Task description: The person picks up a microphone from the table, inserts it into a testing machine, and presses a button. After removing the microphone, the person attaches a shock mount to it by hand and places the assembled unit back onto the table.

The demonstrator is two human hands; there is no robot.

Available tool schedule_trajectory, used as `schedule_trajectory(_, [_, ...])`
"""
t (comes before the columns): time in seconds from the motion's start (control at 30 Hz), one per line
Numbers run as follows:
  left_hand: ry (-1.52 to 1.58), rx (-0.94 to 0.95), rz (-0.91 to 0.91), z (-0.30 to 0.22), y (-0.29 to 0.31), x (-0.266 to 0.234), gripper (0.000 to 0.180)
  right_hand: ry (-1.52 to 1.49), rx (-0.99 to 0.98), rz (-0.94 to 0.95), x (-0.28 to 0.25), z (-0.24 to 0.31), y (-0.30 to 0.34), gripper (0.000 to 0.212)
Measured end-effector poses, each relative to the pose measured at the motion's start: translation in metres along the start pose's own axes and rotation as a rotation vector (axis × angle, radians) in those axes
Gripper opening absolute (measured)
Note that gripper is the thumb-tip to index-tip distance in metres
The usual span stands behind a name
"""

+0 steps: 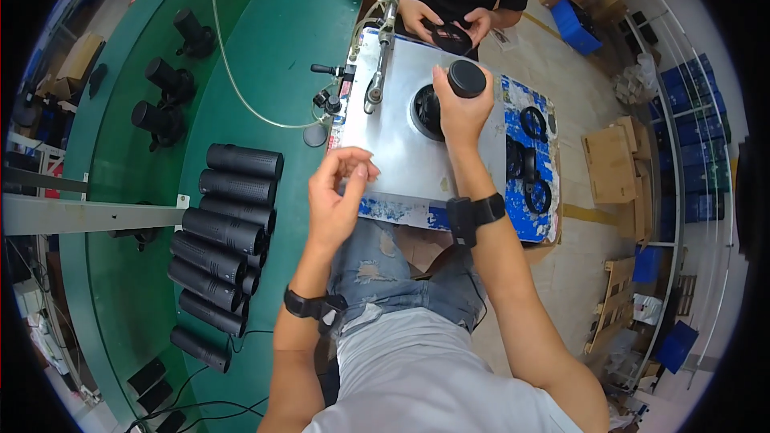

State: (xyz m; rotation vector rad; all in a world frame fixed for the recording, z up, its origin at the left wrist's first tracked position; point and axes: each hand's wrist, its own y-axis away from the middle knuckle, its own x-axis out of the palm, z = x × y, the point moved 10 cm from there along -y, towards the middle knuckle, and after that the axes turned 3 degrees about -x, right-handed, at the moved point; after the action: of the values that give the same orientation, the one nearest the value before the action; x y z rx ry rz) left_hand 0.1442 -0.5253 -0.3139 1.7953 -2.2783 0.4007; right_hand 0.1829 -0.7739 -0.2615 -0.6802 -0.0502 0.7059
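My right hand is closed round a black cylindrical part with a flat round end facing up. It is held above the silver metal plate, beside a round metal-rimmed fixture with a black piece in it, partly hidden by the hand. My left hand hovers at the plate's near left corner, palm inward. Its fingers are loosely bent, apart from the thumb, with nothing seen in them. A metal air tool with a hose stands on the plate's left side.
Black perforated tubes lie piled on the green bench at left. Black rings rest on the blue worn surface at right. Across from me, a person's hands hold a black ring-shaped part. A grey bar crosses the left side.
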Motion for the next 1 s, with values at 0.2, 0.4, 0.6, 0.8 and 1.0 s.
schedule_trajectory(0.2, [-0.275, 0.147, 0.048, -0.013, -0.109, -0.033, 0.017, -0.43, 0.297, 0.589, 0.026, -0.03, -0.012, 0.025])
schedule_trajectory(0.4, [-1.092, 0.289, -0.096, 0.016, -0.203, -0.05, 0.037, -0.181, 0.023, 0.297, 0.006, -0.011, -0.005, 0.016])
schedule_trajectory(0.6, [-1.484, -0.205, 0.119, 0.065, -0.217, -0.051, 0.043, -0.277, 0.002, 0.475, 0.015, -0.012, -0.007, 0.019])
schedule_trajectory(0.8, [-1.349, -0.193, 0.109, 0.058, -0.217, -0.067, 0.046, -0.319, 0.044, 0.47, 0.017, -0.012, -0.009, 0.019])
schedule_trajectory(1.0, [-1.086, 0.224, 0.012, 0.021, -0.181, -0.095, 0.05, -0.225, -0.173, 0.067, -0.028, 0.022, -0.037, 0.02])
